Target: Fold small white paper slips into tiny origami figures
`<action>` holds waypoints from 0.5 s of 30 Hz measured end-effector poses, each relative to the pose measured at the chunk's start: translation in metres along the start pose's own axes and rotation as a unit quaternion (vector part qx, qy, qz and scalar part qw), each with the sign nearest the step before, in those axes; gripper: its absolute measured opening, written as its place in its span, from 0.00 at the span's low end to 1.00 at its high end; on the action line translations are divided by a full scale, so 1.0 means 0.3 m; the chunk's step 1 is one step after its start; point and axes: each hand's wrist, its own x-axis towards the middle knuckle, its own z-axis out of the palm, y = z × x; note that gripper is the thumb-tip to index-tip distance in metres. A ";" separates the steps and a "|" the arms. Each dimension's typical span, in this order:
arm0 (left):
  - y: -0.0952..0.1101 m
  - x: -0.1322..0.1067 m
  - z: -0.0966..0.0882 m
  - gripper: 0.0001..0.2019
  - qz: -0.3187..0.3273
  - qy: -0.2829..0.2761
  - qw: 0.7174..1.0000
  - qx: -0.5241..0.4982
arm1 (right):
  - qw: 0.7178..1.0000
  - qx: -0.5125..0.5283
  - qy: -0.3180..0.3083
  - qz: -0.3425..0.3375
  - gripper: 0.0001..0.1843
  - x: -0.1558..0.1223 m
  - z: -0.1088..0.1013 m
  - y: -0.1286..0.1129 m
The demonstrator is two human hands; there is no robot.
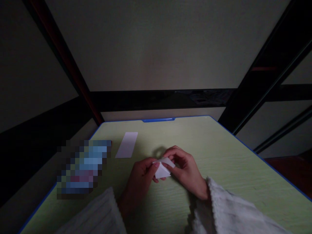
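Observation:
A small folded piece of white paper is held between both hands, just above the table. My left hand pinches its left side, with the thumb on the near face. From the other side my right hand grips it, thumb pressed on the paper and fingers curled behind. Creases and angled flaps show on the paper; part of it is hidden by the thumbs and fingers. A flat white paper strip lies on the table beyond my left hand.
The light green table has a blue edge and a blue handle-like piece at its far side. A blurred-out rectangular object lies at the left. Pale panels with dark frames stand behind the table.

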 end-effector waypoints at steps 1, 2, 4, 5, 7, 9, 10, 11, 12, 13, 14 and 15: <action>-0.002 0.001 -0.001 0.09 -0.001 0.005 1.000 -0.003 | 0.999 -0.026 0.003 -0.033 0.06 -0.002 -0.002 -0.002; -0.004 0.003 -0.002 0.09 -0.002 0.010 1.000 -0.006 | 0.997 -0.046 0.004 -0.060 0.07 -0.003 -0.004 -0.005; -0.009 0.007 -0.004 0.08 -0.004 0.018 1.000 -0.012 | 0.993 -0.067 0.003 -0.095 0.09 -0.004 -0.006 -0.011; -0.010 0.009 -0.006 0.08 -0.004 0.021 1.000 -0.016 | 0.992 -0.073 -0.001 -0.102 0.10 -0.004 -0.006 -0.014; -0.012 0.012 -0.008 0.08 -0.004 0.026 0.999 -0.030 | 0.991 -0.081 -0.013 -0.108 0.11 -0.004 -0.006 -0.022; -0.011 0.013 -0.010 0.08 -0.003 0.031 0.999 -0.041 | 0.990 -0.085 -0.032 -0.106 0.11 -0.004 -0.008 -0.032; -0.010 0.013 -0.011 0.08 0.000 0.034 0.998 -0.044 | 0.990 -0.083 -0.044 -0.103 0.11 -0.004 -0.009 -0.037; -0.009 0.013 -0.012 0.08 0.002 0.034 0.998 -0.045 | 0.990 -0.075 -0.057 -0.100 0.11 -0.004 -0.011 -0.042; -0.008 0.013 -0.013 0.08 0.004 0.033 0.998 -0.045 | 0.991 -0.062 -0.069 -0.096 0.10 -0.004 -0.014 -0.045; -0.007 0.012 -0.013 0.08 0.003 0.029 0.999 -0.043 | 0.992 -0.043 -0.079 -0.090 0.08 -0.004 -0.016 -0.047; -0.006 0.012 -0.012 0.09 0.003 0.027 0.999 -0.041 | 0.993 -0.020 -0.081 -0.080 0.09 -0.004 -0.017 -0.046; -0.006 0.011 -0.010 0.09 0.000 0.024 0.999 -0.037 | 0.995 0.004 -0.075 -0.064 0.11 -0.004 -0.017 -0.044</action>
